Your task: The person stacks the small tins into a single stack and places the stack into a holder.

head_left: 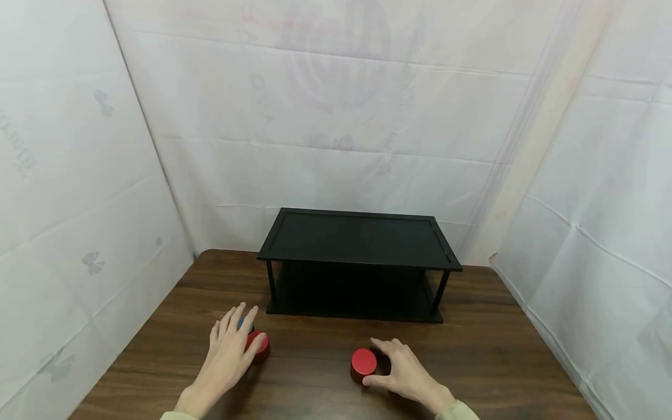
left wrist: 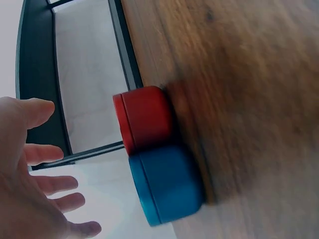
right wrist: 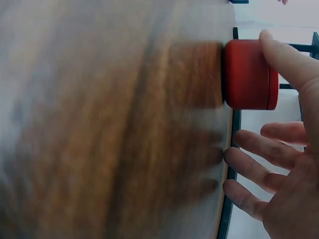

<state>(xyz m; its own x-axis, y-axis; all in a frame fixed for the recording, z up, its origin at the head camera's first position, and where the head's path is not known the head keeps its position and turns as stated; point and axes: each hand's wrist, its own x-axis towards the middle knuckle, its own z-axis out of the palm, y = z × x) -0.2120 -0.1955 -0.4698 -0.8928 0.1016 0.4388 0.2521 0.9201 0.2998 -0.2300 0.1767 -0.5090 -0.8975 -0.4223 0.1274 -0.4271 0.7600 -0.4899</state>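
My left hand hovers with spread fingers over two small round lidded tins on the left of the table. In the left wrist view, a red tin and a blue tin stand side by side, touching, and a gap separates them from the fingers. From the head, that hand partly covers both. On the right, another red tin stands upright beside my right hand. Thumb and forefinger are spread around its side; the thumb overlaps the lid edge in the right wrist view, but whether it touches I cannot tell.
A black two-level rack stands at the back of the brown wooden table, beyond both hands. White sheets hang behind the table and along its left and right sides.
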